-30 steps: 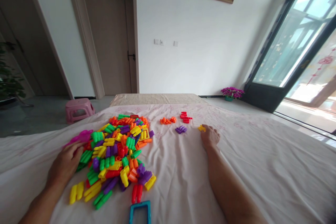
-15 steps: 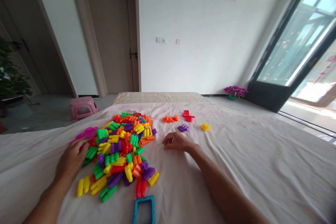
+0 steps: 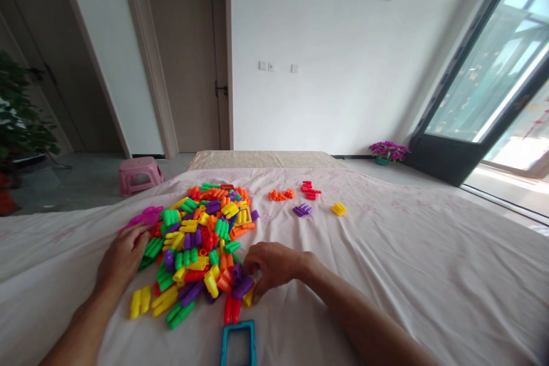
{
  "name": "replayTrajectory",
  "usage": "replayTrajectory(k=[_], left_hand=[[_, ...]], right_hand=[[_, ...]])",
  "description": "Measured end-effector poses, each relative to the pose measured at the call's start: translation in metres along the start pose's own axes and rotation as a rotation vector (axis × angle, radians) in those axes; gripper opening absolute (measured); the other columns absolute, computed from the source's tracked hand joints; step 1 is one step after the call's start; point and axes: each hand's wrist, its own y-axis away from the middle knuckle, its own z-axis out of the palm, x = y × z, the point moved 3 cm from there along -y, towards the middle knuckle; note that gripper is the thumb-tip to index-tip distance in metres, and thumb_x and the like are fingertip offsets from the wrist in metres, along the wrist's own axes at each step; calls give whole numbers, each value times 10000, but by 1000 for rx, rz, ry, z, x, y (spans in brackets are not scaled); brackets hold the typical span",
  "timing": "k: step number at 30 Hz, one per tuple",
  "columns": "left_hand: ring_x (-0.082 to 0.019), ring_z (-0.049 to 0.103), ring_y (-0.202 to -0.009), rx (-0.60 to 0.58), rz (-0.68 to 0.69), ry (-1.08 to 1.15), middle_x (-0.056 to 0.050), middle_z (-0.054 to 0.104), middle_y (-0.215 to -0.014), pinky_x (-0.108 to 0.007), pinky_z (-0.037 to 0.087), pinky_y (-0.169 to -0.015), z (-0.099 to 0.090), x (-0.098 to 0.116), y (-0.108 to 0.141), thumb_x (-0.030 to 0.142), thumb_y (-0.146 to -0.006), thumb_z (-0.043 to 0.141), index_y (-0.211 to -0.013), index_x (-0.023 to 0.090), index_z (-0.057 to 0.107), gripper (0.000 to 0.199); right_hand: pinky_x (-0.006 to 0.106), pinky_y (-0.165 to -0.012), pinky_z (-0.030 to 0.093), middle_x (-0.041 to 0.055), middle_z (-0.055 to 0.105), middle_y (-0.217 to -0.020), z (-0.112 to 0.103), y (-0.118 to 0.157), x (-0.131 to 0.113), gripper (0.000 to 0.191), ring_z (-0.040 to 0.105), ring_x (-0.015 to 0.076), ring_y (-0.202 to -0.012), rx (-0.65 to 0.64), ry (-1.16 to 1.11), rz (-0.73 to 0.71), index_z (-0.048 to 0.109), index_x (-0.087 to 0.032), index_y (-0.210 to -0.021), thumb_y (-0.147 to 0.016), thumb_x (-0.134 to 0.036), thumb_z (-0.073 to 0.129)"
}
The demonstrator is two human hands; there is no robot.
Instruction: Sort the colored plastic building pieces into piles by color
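Note:
A heap of colourful plastic pieces in green, yellow, red, orange and purple covers the left middle of the cloth. My left hand rests at the heap's left edge, by green pieces and a magenta piece; its fingertips are partly hidden, so its grip is unclear. At the heap's right edge, my right hand has its thumb and fingers curved apart around a yellow piece and a purple piece. Whether it grips either cannot be made out.
Small groups of orange, red, purple and yellow pieces lie farther back on the cloth. A blue frame is at the near edge. Beyond stand a pink stool and magenta flowers.
My right hand has moved left and nearer to me, from bare cloth to the heap's right edge. My left hand stays in about the same place. The view has shifted slightly.

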Motion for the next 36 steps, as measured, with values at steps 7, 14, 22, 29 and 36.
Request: replayTrajectory(k=[7, 14, 22, 29, 36], left_hand=[[-306, 654, -1246, -3, -25, 7, -154, 735, -1281, -441, 478, -1135, 1, 0, 0, 461, -916, 420, -1110, 191, 757, 474], [-300, 643, -1264, -17, -30, -2, -155, 722, -1305, -426, 464, -1152, 2, -4, -1, 469, -916, 435, -1124, 185, 750, 473], [-309, 645, -1249, -17, -10, 4, -151, 736, -1272, -444, 474, -1132, 5, -10, -2, 452, -932, 424, -1139, 171, 754, 480], [-310, 623, -1258, -39, 7, -11, -168, 723, -1293, -465, 450, -1143, 9, -18, -4, 457, -951, 398, -1187, 147, 739, 517], [-317, 625, -1255, -53, 5, -22, -172, 714, -1295, -463, 463, -1131, 9, -20, -6, 471, -949, 393, -1196, 144, 736, 534]], right_hand=[[179, -604, 440, -40, 729, -828, 1, 2, 22, 326, 645, 121, -713, 109, -284, 146, 774, -215, -984, -693, -274, 909], [218, -649, 472, -16, 765, -847, -8, 7, 51, 243, 659, 146, -733, 208, -426, 215, 813, -201, -983, -746, -248, 832], [262, -658, 466, 24, 721, -771, -46, 35, 113, 232, 638, 164, -693, 779, -382, 406, 769, -155, -934, -865, -363, 690], [292, -767, 490, 61, 788, -975, -74, 118, 180, 359, 709, 242, -911, 1225, -184, 877, 796, -189, -1072, -906, -449, 612], [306, -852, 501, 92, 754, -1182, -69, 175, 216, 437, 698, 252, -1060, 1240, -77, 1285, 724, -206, -1307, -915, -366, 617]])
